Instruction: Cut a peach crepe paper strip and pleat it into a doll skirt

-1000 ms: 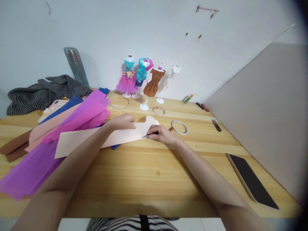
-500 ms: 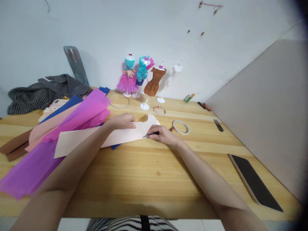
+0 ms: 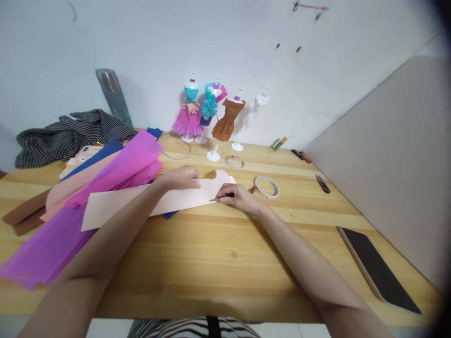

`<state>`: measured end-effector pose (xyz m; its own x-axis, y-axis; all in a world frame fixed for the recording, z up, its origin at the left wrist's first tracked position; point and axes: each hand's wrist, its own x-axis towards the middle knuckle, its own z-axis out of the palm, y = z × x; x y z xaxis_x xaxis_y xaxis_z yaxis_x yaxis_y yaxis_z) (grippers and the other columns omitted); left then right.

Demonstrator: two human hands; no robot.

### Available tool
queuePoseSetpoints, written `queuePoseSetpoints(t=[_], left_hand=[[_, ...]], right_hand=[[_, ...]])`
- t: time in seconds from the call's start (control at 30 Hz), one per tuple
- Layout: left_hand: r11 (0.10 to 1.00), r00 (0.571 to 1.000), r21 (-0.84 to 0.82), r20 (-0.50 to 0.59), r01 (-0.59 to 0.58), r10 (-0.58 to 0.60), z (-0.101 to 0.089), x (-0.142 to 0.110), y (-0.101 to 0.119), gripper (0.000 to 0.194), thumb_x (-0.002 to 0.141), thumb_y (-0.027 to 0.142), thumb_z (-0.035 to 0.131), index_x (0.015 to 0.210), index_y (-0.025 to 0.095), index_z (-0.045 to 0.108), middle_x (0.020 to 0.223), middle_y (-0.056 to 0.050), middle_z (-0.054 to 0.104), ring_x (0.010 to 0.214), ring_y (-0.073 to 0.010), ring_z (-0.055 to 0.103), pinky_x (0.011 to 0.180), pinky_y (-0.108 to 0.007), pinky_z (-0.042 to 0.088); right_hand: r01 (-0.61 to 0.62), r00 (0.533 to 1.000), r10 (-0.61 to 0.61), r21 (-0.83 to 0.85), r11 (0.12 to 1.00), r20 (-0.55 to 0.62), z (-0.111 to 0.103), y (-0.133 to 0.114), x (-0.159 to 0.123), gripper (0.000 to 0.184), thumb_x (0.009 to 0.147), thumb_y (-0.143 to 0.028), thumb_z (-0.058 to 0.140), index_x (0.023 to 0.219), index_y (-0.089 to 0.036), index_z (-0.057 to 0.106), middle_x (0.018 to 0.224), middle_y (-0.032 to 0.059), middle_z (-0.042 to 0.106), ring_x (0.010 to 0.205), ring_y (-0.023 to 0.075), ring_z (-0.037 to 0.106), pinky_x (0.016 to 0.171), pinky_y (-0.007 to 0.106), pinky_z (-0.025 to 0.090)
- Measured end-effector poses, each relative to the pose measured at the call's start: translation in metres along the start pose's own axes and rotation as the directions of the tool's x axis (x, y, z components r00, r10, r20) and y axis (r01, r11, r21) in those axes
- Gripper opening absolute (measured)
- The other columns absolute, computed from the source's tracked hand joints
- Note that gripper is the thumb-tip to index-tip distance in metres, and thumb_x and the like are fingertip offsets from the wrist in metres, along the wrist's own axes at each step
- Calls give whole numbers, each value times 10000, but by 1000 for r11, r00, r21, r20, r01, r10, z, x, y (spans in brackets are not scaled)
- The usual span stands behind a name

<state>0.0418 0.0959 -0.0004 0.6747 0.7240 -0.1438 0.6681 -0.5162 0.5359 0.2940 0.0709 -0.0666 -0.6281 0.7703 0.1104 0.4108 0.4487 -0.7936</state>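
Observation:
A long strip of pale pink paper (image 3: 176, 201) lies across the table in front of me, with a curved notch near its right end. My left hand (image 3: 181, 178) is closed at the strip's upper edge, its thumb on top of the paper. At the lower right edge, my right hand (image 3: 237, 196) holds a dark-handled cutting tool with a pointed metal blade (image 3: 213, 199). The blade points left and touches or overlaps the paper's edge. My fingers cover most of the handle, so its exact kind is hidden.
Crepe paper sheets (image 3: 75, 234) pile up at left, before a striped cloth (image 3: 66, 138) and a bottle (image 3: 113, 96). Small dress stands (image 3: 190, 119) line the back wall. A tape roll (image 3: 267, 187), a utility knife (image 3: 322, 184) and a phone (image 3: 378, 270) lie rightward.
The whole view has shifted slightly to the right. Both hands keep the same hold, and the paper and blade stay almost as they were.

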Motion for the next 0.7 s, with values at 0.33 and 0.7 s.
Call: queuePoseSetpoints(t=[0.33,0.7], left_hand=[[1000,1000,1,3,16,-16,1,1,-3,194,707,315,490,675,165,609,639,-4,604,595,-145,540,500,-245,289],[1000,1000,-8,-3,7,-7,0,0,-2,193,704,302,499,716,163,631,665,-4,619,611,-143,549,513,-239,307]], right_hand=[[-25,1000,25,-3,1000,-12,1,4,0,284,792,-412,658,826,-141,736,835,92,680,766,177,618,732,305,487],[15,999,-15,-10,1000,28,-1,-3,-1,333,800,-452,640,894,-150,745,864,94,691,799,184,627,751,302,485]])
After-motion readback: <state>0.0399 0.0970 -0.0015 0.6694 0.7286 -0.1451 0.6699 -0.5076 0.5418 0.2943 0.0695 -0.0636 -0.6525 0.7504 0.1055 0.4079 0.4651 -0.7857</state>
